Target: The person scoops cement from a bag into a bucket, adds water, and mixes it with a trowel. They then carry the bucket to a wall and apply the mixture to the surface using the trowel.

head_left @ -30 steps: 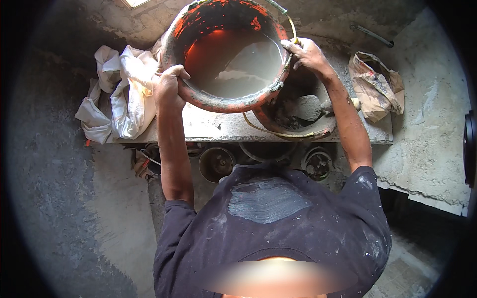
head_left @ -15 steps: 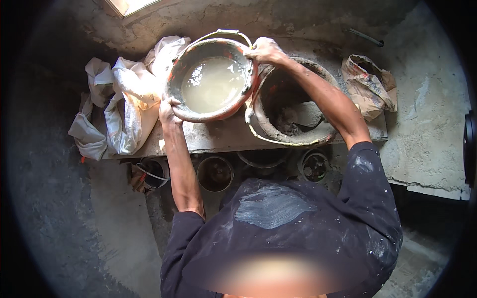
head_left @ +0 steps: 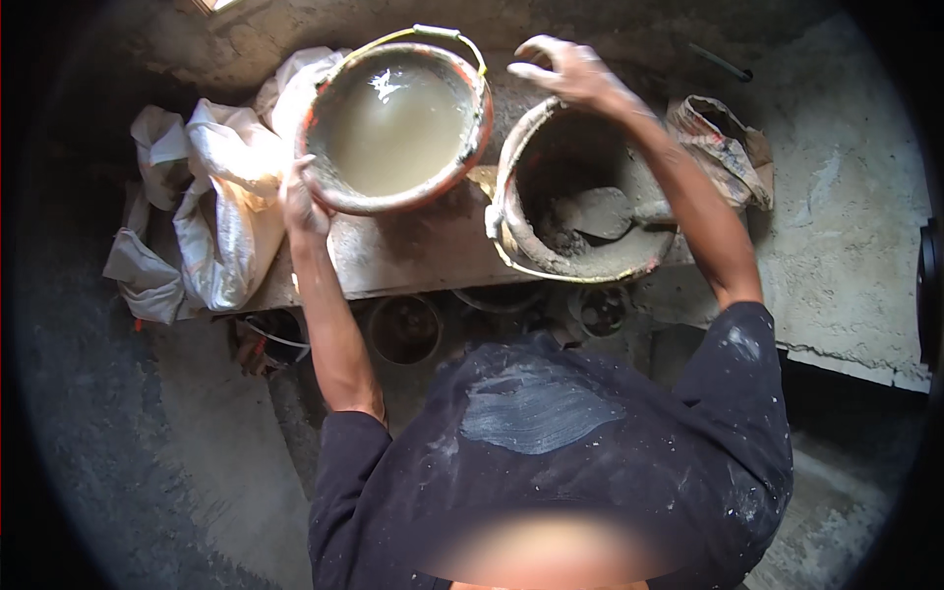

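Water bucket [head_left: 379, 207] is sitting farther left on the surface [head_left: 413, 251] than half a second ago, and a gap is now showing between it and the mortar bucket [head_left: 565, 152], which it was overlapping in the earliest frame. The right hand [head_left: 580, 77], which was gripping the water bucket's rim, is now hanging free beyond the mortar bucket's far rim, its fingers spread and bent. The left hand [head_left: 305, 197] is remaining at the water bucket's left side, its thumb reaching the rim; whether the fingers are pinching the wall, I cannot tell. Cloudy water [head_left: 393, 138] is filling much of the bucket, whose handle [head_left: 436, 31] is lying back along the far rim.

A trowel [head_left: 602, 213] is resting inside the mortar bucket, while the right forearm is crossing over that bucket's rim and hiding part of it. White woven sacks [head_left: 236, 147] are crowding the left side, a brown paper sack [head_left: 737, 162] is slumping on the right, and smaller buckets [head_left: 377, 329] are standing below the surface's near edge.
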A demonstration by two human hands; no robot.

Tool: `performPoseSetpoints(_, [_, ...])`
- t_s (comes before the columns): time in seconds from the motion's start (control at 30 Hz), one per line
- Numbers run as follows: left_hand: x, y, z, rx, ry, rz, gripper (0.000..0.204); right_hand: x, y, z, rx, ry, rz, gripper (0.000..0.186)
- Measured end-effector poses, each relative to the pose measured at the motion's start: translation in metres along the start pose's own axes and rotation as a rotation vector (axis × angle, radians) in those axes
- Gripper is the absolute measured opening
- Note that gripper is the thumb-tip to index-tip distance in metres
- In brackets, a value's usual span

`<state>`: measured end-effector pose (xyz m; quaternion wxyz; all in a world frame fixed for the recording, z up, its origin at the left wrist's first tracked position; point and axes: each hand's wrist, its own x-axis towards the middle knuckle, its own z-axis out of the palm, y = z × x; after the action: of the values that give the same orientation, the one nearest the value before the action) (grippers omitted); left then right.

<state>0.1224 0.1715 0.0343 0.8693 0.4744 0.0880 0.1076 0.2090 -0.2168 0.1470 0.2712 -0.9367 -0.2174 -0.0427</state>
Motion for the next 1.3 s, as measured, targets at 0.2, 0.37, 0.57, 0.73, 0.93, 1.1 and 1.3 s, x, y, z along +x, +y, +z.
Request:
performPoseSetpoints(0.2, [-0.148,-0.018,0.114,0.459,-0.042,0.647,0.037,-0.162,0.016,-0.09,-0.71,-0.339,0.094,0.041])
performPoseSetpoints(0.37, [-0.164,-0.081,0.159,0.695,-0.197,-0.124,0.033,-0.216,0.027,-0.064,-0.744,-0.243,0.09,0.058])
performPoseSetpoints(0.57, [-0.123,-0.08,0.177,0.858,-0.264,-0.202,0.046,-0.237,0.014,-0.065,-0.637,-0.448,0.004,0.048])
performPoseSetpoints(0.73, [-0.14,-0.088,0.188,1.054,-0.228,0.145,0.036,-0.249,0.025,-0.078,-0.719,-0.076,-0.312,0.062])
performPoseSetpoints(0.93, [-0.198,-0.082,0.197,1.021,-0.254,0.259,0.029,-0.274,0.056,-0.075,-0.79,-0.05,-0.116,0.048])
performPoseSetpoints(1.1, [-0.225,-0.082,0.201,1.029,-0.186,0.32,0.028,-0.287,0.066,-0.053,-1.022,0.051,-0.417,0.049])
performPoseSetpoints(1.3, [-0.241,-0.087,0.205,1.062,-0.222,0.402,0.028,-0.303,0.037,-0.05,-0.994,-0.094,-0.403,0.042])
